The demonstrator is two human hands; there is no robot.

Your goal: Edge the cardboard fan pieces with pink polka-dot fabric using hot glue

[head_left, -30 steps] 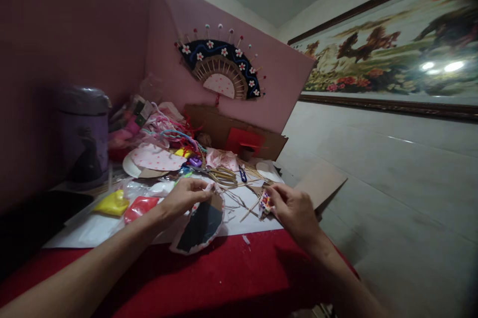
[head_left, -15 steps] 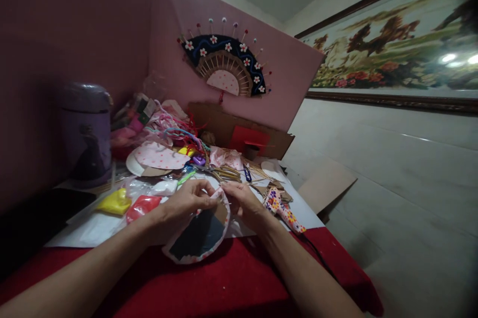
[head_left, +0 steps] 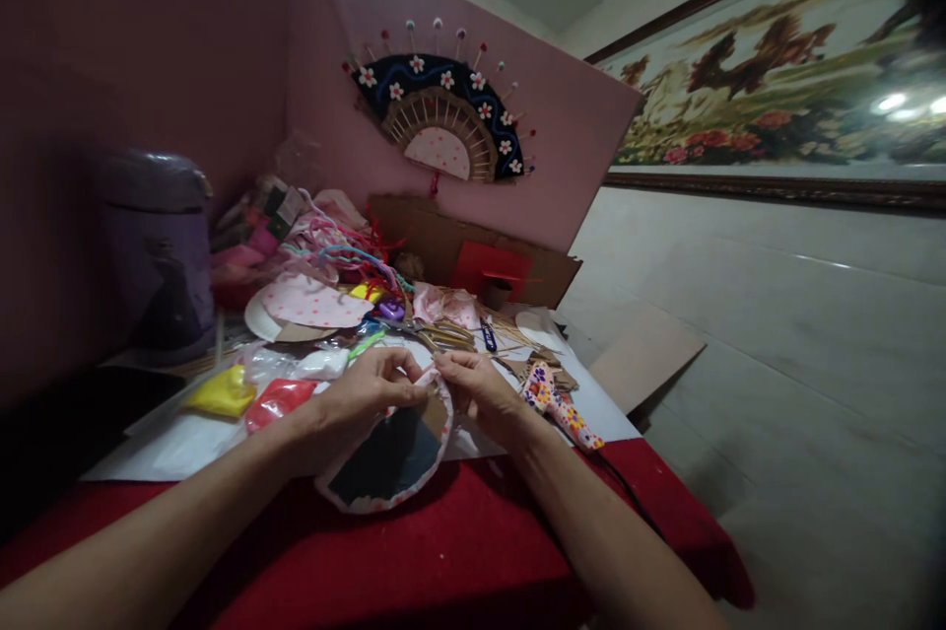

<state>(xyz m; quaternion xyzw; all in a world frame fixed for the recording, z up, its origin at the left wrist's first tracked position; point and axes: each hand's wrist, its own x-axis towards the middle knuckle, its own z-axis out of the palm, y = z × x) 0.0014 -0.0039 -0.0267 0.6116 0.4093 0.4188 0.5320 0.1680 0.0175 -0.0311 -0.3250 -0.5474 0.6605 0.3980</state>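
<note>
Between my hands is a rounded cardboard piece [head_left: 388, 460], its back dark grey and brown, with pink dotted fabric folded over the rim. My left hand [head_left: 380, 391] pinches its upper left edge between thumb and fingers. At the top corner, my right hand [head_left: 477, 391] has its fingertips closed on the fabric edge. The piece hangs tilted over the red cloth [head_left: 473, 541]. Just beyond my fingers lie scissors [head_left: 421, 336]. To the right of my right hand rests a flower-patterned glue gun [head_left: 558, 405] with a black cord.
A purple canister [head_left: 159, 260] stands at left. Yellow [head_left: 222, 391] and red [head_left: 279, 403] bagged clay lie in front of a dotted fabric piece [head_left: 317, 302]. A blue cutter [head_left: 489, 334] and thin sticks lie behind. A decorated fan [head_left: 443, 117] hangs on the pink board.
The view has shifted slightly, so the scene sits a little higher and further left. Both hands keep their pinch on the cardboard piece's top edge, with little finger movement.
</note>
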